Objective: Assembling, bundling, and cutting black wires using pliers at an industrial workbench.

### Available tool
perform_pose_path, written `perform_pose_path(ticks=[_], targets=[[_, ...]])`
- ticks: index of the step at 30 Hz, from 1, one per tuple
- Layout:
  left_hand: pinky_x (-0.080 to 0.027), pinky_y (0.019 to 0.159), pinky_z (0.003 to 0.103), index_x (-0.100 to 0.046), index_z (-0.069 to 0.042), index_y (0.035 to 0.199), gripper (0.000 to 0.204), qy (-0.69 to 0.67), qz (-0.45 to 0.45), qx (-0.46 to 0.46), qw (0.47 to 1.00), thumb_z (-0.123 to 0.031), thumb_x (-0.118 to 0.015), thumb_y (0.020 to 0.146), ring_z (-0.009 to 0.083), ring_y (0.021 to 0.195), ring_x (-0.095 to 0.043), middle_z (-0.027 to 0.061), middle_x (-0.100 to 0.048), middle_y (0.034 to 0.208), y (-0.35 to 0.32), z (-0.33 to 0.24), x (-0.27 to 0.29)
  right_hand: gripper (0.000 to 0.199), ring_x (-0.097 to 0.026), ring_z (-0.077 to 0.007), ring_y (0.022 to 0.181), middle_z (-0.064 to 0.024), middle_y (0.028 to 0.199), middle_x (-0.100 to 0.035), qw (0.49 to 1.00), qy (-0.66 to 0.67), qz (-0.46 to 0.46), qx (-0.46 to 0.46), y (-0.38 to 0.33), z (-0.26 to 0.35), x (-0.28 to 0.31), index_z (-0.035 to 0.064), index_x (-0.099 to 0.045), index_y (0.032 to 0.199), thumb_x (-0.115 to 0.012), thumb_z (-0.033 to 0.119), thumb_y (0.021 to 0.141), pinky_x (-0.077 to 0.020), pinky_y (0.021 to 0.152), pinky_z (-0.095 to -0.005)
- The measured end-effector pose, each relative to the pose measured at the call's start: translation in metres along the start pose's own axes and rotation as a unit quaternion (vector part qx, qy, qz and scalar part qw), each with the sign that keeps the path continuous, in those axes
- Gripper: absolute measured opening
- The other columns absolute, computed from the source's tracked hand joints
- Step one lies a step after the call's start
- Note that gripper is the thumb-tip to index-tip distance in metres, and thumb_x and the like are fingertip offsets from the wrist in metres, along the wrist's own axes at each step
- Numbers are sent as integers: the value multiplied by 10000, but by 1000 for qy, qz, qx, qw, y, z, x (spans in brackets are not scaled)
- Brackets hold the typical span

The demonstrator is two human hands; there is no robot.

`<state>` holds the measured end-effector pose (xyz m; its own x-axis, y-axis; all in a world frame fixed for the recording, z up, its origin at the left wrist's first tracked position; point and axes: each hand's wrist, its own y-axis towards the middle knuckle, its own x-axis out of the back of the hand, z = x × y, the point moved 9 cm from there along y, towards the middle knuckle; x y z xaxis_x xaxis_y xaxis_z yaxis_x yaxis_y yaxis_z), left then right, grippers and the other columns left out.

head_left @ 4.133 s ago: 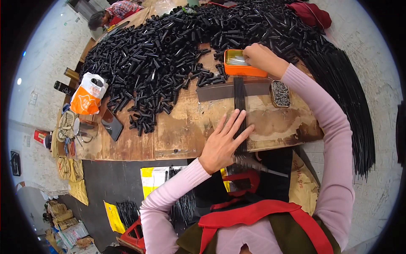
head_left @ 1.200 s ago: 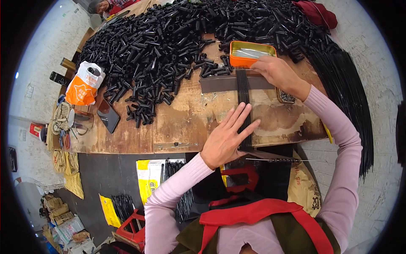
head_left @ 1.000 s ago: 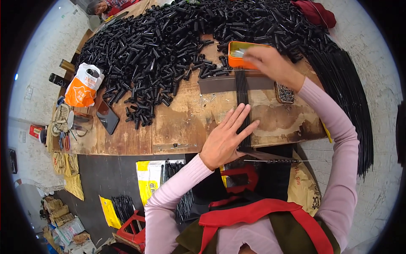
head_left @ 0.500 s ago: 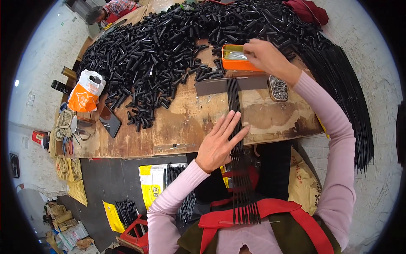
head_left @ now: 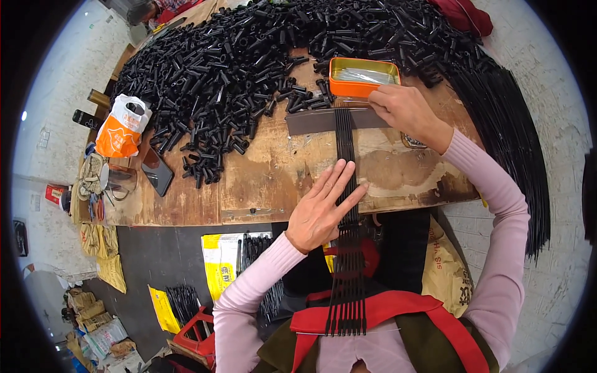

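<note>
The left hand point(head_left: 318, 211) lies spread on black rods point(head_left: 343, 138) crossing the worktop's near edge point(head_left: 255, 217); even pressure should keep them aligned. The right hand point(head_left: 407, 112) bunches near the orange box point(head_left: 351, 89), its hold unclear.

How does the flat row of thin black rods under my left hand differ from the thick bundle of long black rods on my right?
The flat row of thin black rods has only a few side by side; the thick bundle of long black rods has many more, piled together. Your left hand lies on the row; no hand is on the bundle. Both are black and extend past an edge of the wooden table.
</note>
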<state>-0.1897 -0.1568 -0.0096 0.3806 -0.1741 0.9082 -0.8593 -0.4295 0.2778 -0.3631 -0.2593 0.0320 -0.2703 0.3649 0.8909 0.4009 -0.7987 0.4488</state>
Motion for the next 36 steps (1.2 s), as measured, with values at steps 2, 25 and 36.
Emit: perform_pose_path(ticks=[2, 25, 36], targets=[[-281, 1164, 465, -502, -145, 1412, 792, -6, -3, -1, 1000, 45, -579, 647, 360, 1430, -317, 201, -328, 1539, 0, 0, 0, 65, -647, -286, 775, -87, 787, -620, 1000, 1, -4, -2, -2, 0, -4, 42, -604, 855, -618, 93, 817, -525, 649, -403], [-286, 1166, 456, -504, -121, 1402, 793, 28, -11, -25, 999, 17, -603, 628, 372, 1418, -333, 222, -354, 1516, -3, -1, -3, 322, -635, -313, 788, -115, 822, -609, 995, 55, 77, -12, 0, 6, -5, 55, -667, 1121, -585, 37, 810, -524, 726, -428], [-292, 1162, 462, -519, -110, 1387, 767, 20, -19, -29, 999, 19, -602, 635, 381, 1408, -346, 233, -372, 1501, -2, -2, -1, 296, -636, -319, 796, -124, 823, -610, 995, 64, 76, 9, 7, 11, -8, 42, -682, 1094, -585, 28, 816, -522, 732, -418]])
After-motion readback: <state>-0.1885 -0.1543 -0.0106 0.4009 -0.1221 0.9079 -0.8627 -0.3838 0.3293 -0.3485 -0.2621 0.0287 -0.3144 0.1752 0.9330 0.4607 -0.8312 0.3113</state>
